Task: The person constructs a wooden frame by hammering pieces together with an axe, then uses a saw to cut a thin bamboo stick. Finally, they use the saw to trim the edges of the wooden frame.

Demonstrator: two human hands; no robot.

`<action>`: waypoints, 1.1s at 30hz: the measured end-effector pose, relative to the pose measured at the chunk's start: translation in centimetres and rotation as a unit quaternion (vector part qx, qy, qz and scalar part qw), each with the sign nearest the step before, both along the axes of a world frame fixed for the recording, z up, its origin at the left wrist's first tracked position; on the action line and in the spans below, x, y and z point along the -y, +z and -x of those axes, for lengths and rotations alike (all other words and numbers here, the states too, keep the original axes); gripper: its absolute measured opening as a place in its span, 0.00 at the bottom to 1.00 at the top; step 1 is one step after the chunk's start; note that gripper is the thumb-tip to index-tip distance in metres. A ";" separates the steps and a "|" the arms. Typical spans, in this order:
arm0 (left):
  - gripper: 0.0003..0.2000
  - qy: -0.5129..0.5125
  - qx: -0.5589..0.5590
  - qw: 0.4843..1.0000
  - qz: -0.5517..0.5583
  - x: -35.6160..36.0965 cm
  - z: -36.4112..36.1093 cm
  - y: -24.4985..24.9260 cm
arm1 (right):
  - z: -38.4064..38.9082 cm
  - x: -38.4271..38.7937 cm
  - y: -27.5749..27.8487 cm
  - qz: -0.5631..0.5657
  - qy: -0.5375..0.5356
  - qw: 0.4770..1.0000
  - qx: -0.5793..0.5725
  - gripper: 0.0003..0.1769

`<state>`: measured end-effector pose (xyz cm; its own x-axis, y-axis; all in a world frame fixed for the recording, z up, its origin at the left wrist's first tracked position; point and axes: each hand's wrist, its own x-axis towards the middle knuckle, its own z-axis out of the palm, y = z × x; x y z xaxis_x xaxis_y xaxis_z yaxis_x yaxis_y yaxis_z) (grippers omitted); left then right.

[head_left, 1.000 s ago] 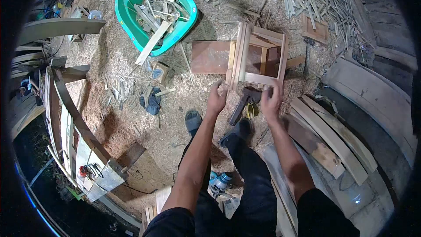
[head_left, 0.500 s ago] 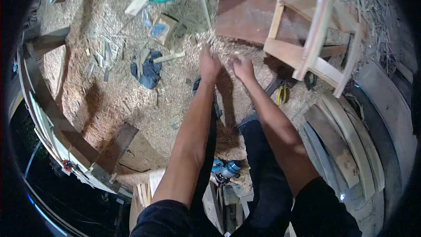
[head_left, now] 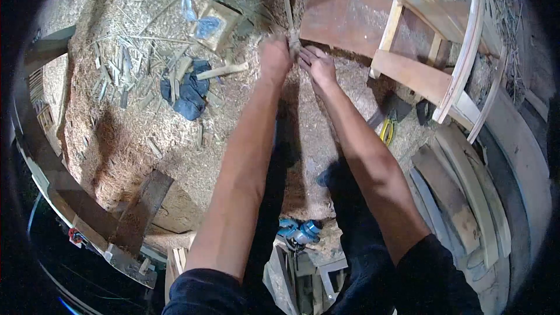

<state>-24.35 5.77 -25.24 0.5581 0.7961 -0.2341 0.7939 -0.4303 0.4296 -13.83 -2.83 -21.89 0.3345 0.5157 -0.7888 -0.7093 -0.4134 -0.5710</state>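
Observation:
My left hand [head_left: 275, 58] is closed in a fist over the sawdust floor, a little smeared by motion. My right hand [head_left: 319, 67] is close beside it, fingers bent together towards the left hand. A small pale piece [head_left: 294, 42] shows between the two hands; what it is and how each hand grips it I cannot make out. A thin wooden strip [head_left: 286, 0] runs away from just beyond the hands. Right of my right hand lies a reddish-brown board [head_left: 344, 14].
A wooden chair frame [head_left: 417, 76] lies at the right, near yellow-handled pliers [head_left: 387, 130]. Curved wooden pieces [head_left: 466, 169] are stacked lower right. A blue power tool [head_left: 300, 232] sits between my legs. Black cloth [head_left: 189, 102] and a block [head_left: 217, 26] lie left.
My hands have come closer together, the right reaching towards the left. The view has shifted, so the chair frame and board appear further right.

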 end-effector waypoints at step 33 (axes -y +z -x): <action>0.17 0.367 0.200 0.860 0.294 3.7 12.8 9.2 | -2.4 1.3 2.4 0.081 -0.180 0.975 -0.106 0.31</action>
<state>-37.18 2.07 -16.09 0.0848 0.7776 -0.6230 0.4976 0.5087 0.7026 -11.43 -4.13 -19.49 0.2908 0.2579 -0.9214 -0.9201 -0.1887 -0.3432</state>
